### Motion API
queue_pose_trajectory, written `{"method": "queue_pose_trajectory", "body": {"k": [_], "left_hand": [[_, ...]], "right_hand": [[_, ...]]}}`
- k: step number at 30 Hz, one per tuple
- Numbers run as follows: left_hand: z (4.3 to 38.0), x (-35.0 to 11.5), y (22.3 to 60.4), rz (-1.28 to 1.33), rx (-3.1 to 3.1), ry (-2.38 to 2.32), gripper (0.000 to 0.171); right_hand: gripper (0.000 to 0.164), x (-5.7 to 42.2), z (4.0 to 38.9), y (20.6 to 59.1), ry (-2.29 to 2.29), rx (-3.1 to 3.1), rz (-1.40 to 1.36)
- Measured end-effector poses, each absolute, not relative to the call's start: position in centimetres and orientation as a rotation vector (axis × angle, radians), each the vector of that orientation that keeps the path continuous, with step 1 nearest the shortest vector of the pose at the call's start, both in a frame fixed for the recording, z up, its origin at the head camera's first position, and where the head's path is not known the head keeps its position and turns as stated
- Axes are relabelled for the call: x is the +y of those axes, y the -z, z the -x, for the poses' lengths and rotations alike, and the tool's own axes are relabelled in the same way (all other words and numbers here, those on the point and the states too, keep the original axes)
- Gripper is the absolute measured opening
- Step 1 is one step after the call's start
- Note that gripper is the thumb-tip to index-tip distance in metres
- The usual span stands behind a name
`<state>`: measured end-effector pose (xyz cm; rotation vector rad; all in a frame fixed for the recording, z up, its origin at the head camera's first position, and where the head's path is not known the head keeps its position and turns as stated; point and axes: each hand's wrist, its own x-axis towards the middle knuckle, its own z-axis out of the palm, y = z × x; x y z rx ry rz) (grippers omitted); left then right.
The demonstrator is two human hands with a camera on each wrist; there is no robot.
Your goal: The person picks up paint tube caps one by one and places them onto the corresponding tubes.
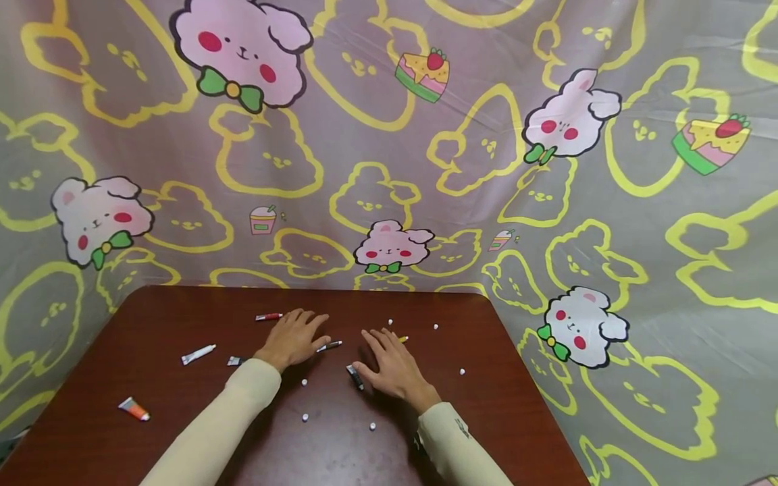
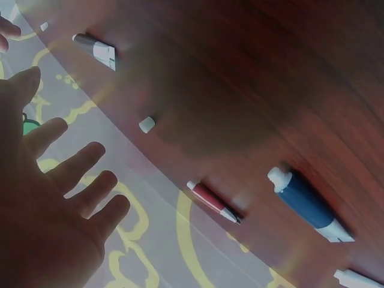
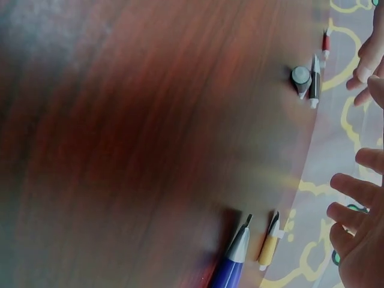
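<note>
On the left of the bench [image 1: 79, 445], an orange tube [image 1: 134, 409] and a white tube [image 1: 198, 354] lie well apart. Then comes the left hand [image 1: 296, 337], its fingers spread and holding nothing; a grey tube [image 1: 330, 347] is near its thumb. Further right, a black tube [image 1: 355, 376] lies just beside the thumb of the right hand [image 1: 392, 368], which is also spread, without any hold. Each tube is better pinched lightly at its flat end (a strong squeeze could push out contents), and the rightmost white cap [image 1: 462, 372] should not be knocked away.
</note>
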<state>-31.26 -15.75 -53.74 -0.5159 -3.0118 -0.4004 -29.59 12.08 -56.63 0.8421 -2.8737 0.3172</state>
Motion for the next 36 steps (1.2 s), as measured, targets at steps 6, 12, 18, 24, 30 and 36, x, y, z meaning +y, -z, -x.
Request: {"method": "queue_pose_trajectory", "body": {"k": [6, 12, 18, 24, 30, 36], "left_hand": [[31.1, -15.5, 53.9, 0.531, -3.019, 0.392, 0.056], [30.8, -15.3, 54.2, 0.527, -3.042, 0.407, 0.053], [30.8, -15.2, 54.5, 0.545, -3.035, 0.405, 0.048], [31.0, -15.0, 54.5, 0.583, -2.999, 0.379, 0.045], [31.2, -14.9, 54.7, 0.598, -2.987, 0.339, 0.044], [31.2, -14.8, 55.0, 0.607, -2.986, 0.335, 0.042]], "right_hand": [[0.075, 12.0, 28.6, 56.6, -0.328, -2.854, -0.862], [0.073, 12.0, 27.3, 56.9, -0.296, -2.815, -0.888], [0.072, 12.1, 26.5, 57.3, -0.284, -2.778, -0.901], [0.071, 12.3, 25.9, 57.4, -0.281, -2.747, -0.912], [0.068, 12.5, 25.4, 57.1, -0.272, -2.718, -0.924], [0.065, 13.0, 24.6, 57.2, -0.247, -2.722, -0.95]]}}
